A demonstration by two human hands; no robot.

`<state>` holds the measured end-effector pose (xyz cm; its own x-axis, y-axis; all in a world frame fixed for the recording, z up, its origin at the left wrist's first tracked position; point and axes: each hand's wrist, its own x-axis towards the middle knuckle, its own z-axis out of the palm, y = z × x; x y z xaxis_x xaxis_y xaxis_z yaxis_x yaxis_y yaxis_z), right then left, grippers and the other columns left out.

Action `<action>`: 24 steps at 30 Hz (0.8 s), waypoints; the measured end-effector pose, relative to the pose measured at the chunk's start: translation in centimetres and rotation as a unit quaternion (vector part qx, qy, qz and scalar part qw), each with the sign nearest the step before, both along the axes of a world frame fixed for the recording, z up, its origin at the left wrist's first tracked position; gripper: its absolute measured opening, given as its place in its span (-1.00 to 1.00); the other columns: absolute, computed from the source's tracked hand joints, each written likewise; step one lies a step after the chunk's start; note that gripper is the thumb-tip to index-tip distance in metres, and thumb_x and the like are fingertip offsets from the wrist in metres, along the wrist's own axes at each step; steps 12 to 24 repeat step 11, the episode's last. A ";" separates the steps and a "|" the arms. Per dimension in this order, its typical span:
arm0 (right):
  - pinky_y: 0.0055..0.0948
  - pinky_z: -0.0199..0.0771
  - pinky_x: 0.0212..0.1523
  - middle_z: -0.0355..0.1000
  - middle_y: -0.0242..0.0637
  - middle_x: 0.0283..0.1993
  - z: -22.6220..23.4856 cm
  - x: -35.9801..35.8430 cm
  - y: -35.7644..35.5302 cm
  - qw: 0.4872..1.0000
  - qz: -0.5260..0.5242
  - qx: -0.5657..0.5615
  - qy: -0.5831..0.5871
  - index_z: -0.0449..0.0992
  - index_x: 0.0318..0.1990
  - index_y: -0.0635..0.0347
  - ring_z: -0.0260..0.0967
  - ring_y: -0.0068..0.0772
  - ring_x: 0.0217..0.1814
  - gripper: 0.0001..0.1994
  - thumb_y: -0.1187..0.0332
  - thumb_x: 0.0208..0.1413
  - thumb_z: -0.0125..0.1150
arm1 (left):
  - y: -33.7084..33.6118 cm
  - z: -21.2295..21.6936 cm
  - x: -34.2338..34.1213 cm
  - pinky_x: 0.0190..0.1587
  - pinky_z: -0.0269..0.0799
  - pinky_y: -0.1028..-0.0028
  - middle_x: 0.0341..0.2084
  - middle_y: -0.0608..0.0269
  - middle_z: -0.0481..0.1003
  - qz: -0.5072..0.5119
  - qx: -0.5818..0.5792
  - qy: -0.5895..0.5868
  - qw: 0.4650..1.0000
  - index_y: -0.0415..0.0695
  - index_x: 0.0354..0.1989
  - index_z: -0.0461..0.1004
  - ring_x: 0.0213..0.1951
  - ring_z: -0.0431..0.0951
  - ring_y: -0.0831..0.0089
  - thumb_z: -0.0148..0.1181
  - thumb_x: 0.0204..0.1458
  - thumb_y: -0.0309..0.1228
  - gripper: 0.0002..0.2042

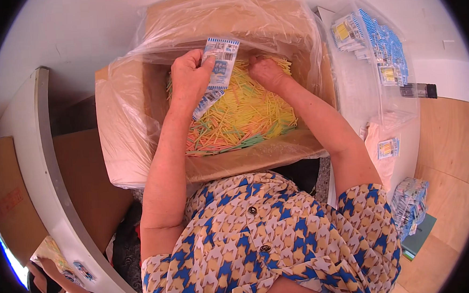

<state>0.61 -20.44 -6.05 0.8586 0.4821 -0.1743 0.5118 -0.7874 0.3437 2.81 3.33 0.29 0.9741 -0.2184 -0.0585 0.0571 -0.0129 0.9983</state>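
- The left hand (188, 77) was closed on a small flat packet (220, 64), blue and white with printed panels, pinched by its upper part between thumb and fingers so that it stood nearly upright over the far-left part of the cardboard box (136, 125). A second packet of the same kind seemed to hang below the palm.
- The packet looked light, thin and bendable, probably slick film; a pinch near one end, as here, seemed enough, though a firm squeeze would likely crease it.
- The box was lined with a clear plastic bag (128, 78) folded out over its rim and held a deep heap of thin sticks (243, 119) in yellow, orange and green, lying mostly lengthwise.
- The sticks seemed very light, stiff yet easy to snap, and prone to slipping apart; a loose bundle taken around its middle would likely hold best.
- The right hand (266, 72) was curled down into the heap near the far edge of the box, fingers together and buried among the sticks; whether it gripped any I cannot tell.
- A clear bin (365, 90) on the white desk (445, 74), right of the box, held more blue packets (384, 46).
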 end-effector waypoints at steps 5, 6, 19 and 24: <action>-0.33 0.49 -0.33 0.48 -0.06 -0.42 1.3 -0.1 -1.7 0.993 -0.030 0.110 -0.018 0.56 -0.47 0.29 0.49 -0.11 -0.34 -0.86 0.52 -0.15 0.04 | 0.0 -0.3 0.0 -0.51 0.23 0.53 -0.72 0.36 0.38 -0.035 0.026 -0.008 0.999 -0.33 -0.50 0.47 -0.59 0.24 0.69 0.17 -0.05 -0.49 -0.87; -0.31 0.50 -0.31 0.48 -0.05 -0.44 1.6 -0.4 -2.0 0.985 -0.079 0.155 -0.014 0.55 -0.49 0.28 0.48 -0.08 -0.33 -0.89 0.51 -0.17 0.09 | 0.1 0.0 -0.1 -0.51 0.23 0.52 -0.72 0.36 0.38 -0.074 0.067 -0.013 0.995 -0.33 -0.50 0.46 -0.59 0.25 0.70 0.18 -0.05 -0.49 -0.87; -0.25 0.54 -0.31 0.54 -0.20 -0.27 7.4 -1.9 -0.5 0.769 -0.346 0.504 0.187 0.60 -0.39 0.17 0.53 -0.22 -0.33 -0.87 0.35 -0.01 0.19 | -0.5 -1.2 -0.9 -0.32 0.32 0.41 -0.57 0.28 0.52 -0.255 0.035 -0.201 0.945 -0.29 -0.50 0.48 -0.48 0.39 0.36 0.23 -0.07 -0.45 -0.86; -0.25 0.54 -0.31 0.54 -0.20 -0.27 7.4 -1.9 -0.5 0.769 -0.346 0.504 0.187 0.60 -0.39 0.17 0.53 -0.22 -0.33 -0.87 0.35 -0.01 0.19 | -0.5 -1.2 -0.9 -0.32 0.32 0.41 -0.57 0.28 0.52 -0.255 0.035 -0.201 0.945 -0.29 -0.50 0.48 -0.48 0.39 0.36 0.23 -0.07 -0.45 -0.86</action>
